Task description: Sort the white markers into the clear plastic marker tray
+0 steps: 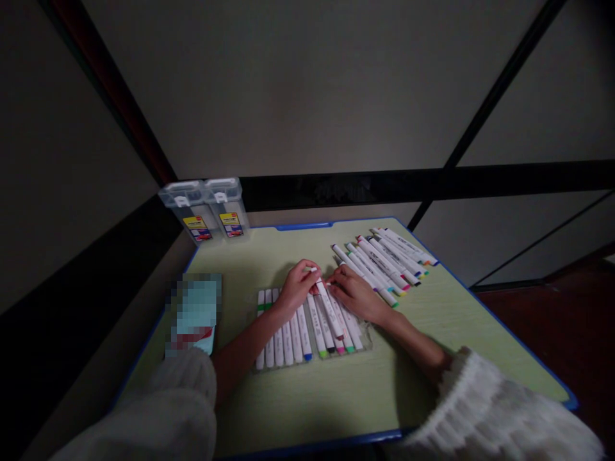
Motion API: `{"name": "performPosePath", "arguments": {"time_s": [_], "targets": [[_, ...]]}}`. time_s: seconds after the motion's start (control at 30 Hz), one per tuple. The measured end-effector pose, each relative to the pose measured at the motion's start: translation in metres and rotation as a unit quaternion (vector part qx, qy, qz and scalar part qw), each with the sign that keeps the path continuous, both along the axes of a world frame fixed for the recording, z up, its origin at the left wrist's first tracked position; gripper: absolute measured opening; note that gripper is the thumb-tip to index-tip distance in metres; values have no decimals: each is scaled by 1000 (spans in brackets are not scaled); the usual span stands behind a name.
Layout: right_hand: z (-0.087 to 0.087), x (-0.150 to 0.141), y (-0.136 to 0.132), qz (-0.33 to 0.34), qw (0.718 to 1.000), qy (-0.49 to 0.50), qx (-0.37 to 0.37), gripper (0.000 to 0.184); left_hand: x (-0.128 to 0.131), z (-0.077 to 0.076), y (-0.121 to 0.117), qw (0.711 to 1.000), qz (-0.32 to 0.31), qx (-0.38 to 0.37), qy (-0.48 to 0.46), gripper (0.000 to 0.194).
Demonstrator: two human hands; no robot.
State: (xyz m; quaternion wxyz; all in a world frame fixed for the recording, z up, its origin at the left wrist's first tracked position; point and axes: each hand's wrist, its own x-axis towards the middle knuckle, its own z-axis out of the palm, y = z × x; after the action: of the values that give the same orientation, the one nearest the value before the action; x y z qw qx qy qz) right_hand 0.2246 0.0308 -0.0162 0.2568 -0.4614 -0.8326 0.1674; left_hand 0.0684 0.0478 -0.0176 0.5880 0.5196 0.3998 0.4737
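My left hand (298,287) is closed in a pinch around the upper end of a white marker (329,311) with a dark red lower end. That marker slants above other white markers lying side by side in a clear plastic tray (283,366). Close by on the right, my right hand (354,293) bends its fingers down at the top ends of the tray's right-hand markers (354,330). Whatever its fingertips grip is hidden. Blue, green, black and pink ends show along the tray's near side.
Loose white markers (384,262) with coloured ends lie at the table's back right. Two clear lidded boxes (225,205) stand at the back left corner. A blurred light-blue flat object (198,307) lies at left. The table (307,410) has a blue edge; a wall rises behind.
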Motion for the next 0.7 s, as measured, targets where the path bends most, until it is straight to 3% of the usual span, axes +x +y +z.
{"name": "performPosePath", "arguments": {"time_s": [0.1, 0.3, 0.53, 0.7], "targets": [[0, 1, 0, -7, 1000, 24, -11, 16, 0, 1, -1, 1000, 1, 2, 0, 13], [0, 3, 1, -2, 984, 163, -69, 12, 1, 3, -2, 1000, -5, 9, -2, 10], [-1, 5, 2, 27, 923, 319, -213, 20, 1, 3, -3, 1000, -4, 12, 1, 10], [6, 10, 3, -22, 880, 420, -223, 22, 0, 3, -4, 1000, -1, 17, 8, 10]]}}
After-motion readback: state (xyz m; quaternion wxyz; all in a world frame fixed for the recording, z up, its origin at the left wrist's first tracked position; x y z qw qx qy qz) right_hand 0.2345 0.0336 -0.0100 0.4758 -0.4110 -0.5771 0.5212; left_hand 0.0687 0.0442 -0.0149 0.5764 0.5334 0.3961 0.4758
